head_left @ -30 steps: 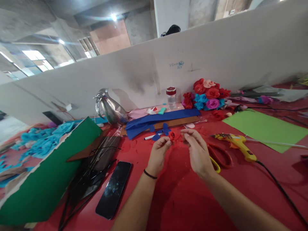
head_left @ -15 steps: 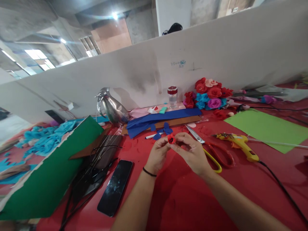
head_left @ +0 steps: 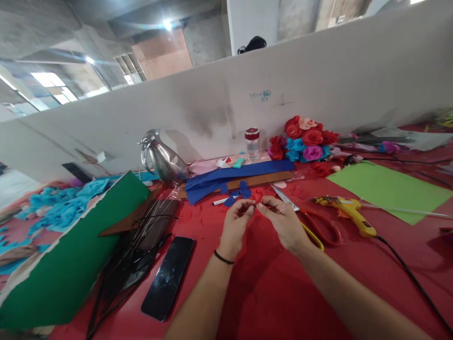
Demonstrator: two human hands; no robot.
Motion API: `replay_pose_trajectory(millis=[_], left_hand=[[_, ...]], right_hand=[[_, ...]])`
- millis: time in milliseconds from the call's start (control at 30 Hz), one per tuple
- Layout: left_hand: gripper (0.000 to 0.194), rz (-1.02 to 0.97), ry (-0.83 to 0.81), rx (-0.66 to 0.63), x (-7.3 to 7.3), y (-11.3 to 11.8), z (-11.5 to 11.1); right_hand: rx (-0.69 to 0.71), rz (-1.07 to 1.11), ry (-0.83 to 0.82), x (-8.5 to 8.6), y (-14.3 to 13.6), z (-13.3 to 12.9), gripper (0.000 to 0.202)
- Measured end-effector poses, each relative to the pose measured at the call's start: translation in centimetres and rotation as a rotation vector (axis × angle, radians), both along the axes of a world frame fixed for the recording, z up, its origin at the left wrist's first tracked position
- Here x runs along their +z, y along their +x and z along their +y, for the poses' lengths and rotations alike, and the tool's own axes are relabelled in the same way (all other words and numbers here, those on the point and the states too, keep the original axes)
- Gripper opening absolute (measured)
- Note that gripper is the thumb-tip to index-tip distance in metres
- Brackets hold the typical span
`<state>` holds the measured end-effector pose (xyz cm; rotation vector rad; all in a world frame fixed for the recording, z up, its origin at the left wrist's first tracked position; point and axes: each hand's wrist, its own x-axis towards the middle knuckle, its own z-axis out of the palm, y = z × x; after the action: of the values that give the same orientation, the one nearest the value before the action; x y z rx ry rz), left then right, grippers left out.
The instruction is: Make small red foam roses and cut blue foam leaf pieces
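Note:
A small red paper flower (head_left: 258, 194) is pinched between the fingertips of both hands above the red table (head_left: 276, 293). My left hand (head_left: 238, 223), with a black band at the wrist, grips it from the left. From the right, my right hand (head_left: 282, 221) holds it with closed fingers. Scissors (head_left: 320, 230) with red and yellow handles lie just beyond my right hand, partly hidden by it. Dark blue paper pieces (head_left: 245, 190) and a white marker (head_left: 220, 201) rest beyond my left hand.
At the right lie a yellow glue gun (head_left: 354, 215) and a green sheet (head_left: 392, 189). Behind stand a metal jug (head_left: 165, 158), a red-lidded jar (head_left: 252, 143) and paper flowers (head_left: 304, 139). A phone (head_left: 168, 278) and a dark green board (head_left: 81, 255) are at the left.
The red flower has tilted, its dark centre no longer facing the camera. Both hands have turned slightly, fingertips now lower on the flower. The view has shifted a little.

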<state>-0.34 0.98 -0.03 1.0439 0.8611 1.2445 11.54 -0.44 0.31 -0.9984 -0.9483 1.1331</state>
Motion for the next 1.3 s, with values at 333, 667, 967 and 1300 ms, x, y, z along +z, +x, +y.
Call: replay_pose_trajectory(millis=[333, 667, 967, 1300], left_hand=[[0.009, 0.201, 0.29, 0.031, 0.5, -1.3, 0.3], [0.01, 0.184, 0.356, -0.071, 0.9, -2.0, 0.6], [0.009, 0.227, 0.254, 0.01, 0.2, -1.4, 0.8], [0.012, 0.195, 0.155, 0.155, 0.7, -0.9, 0.7]], right_hand=[[0.064, -0.218, 0.082, -0.1, 0.1, 0.0, 0.018], [0.061, -0.347, 0.192, -0.4, 0.5, 0.2, 0.018], [-0.048, -0.486, 0.208, -0.9, 0.1, 0.1, 0.017], [-0.167, -0.599, 0.051, -1.6, 1.5, 1.1, 0.019]])
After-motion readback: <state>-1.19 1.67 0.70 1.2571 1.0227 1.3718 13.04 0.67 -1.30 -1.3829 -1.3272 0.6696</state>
